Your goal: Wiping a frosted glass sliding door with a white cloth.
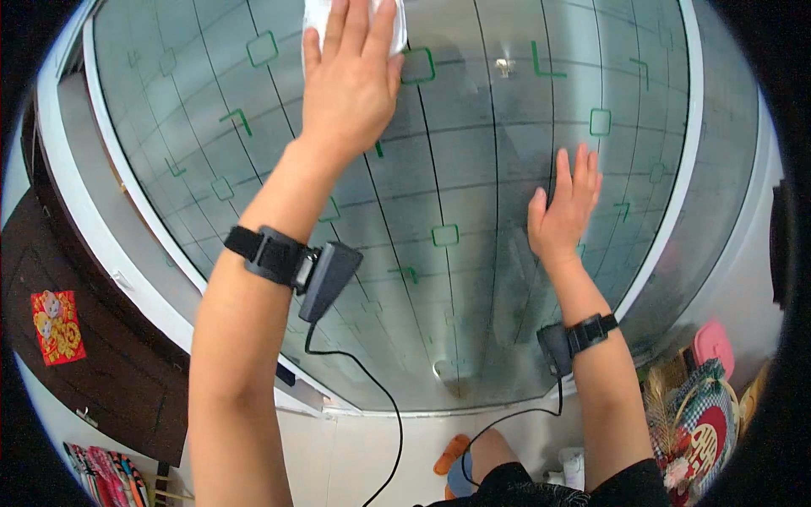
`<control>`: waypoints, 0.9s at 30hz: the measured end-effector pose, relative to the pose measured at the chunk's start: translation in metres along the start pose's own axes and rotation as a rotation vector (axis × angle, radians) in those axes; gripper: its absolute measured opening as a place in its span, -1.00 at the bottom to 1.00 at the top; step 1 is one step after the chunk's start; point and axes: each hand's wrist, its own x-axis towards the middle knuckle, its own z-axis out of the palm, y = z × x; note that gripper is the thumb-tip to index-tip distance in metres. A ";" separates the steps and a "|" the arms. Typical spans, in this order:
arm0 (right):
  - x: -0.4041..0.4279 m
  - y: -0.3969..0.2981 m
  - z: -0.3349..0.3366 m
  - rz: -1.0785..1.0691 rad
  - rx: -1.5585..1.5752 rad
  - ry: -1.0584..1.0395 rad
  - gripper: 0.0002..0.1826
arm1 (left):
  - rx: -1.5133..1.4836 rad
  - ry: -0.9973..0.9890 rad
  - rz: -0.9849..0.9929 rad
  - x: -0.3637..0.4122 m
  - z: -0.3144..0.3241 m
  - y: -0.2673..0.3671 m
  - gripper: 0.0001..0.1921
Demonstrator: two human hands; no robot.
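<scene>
My left hand (351,95) lies spread over a folded white cloth (320,16) at the top of the view, pressing it to a glass panel (466,209). The upper part of the cloth is cut off by the frame. Green squares and corner marks, with dark lines, pattern the glass. Lower and to the right, my right hand (564,212) holds nothing; its fingers point up and its palm faces the pane. Whether that palm touches the glass cannot be told. Each forearm wears a black strap with a cabled device, the left one (329,282) and the right one (556,348).
White framing (687,133) borders the glass. A dark door (120,355) with a red paper decoration (58,327) stands at left, above hanging colourful fabrics (108,472). At lower right are a checked bag (703,412) and a pink item (714,348). An orange slipper (452,454) shows on the pale floor (361,453).
</scene>
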 end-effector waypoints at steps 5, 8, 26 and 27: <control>-0.002 0.000 0.002 -0.004 0.024 -0.015 -0.31 | 0.000 -0.025 -0.028 -0.002 -0.002 0.000 -0.40; -0.001 0.005 -0.003 -0.017 0.020 -0.031 -0.32 | 0.008 -0.104 -0.081 0.003 -0.010 -0.002 -0.44; 0.014 0.000 -0.030 -0.011 0.224 -0.177 -0.47 | 0.031 -0.037 -0.381 0.017 -0.021 -0.055 -0.39; 0.023 -0.001 -0.032 -0.039 0.221 -0.200 -0.50 | 0.018 -0.050 -0.395 0.017 -0.020 -0.053 -0.39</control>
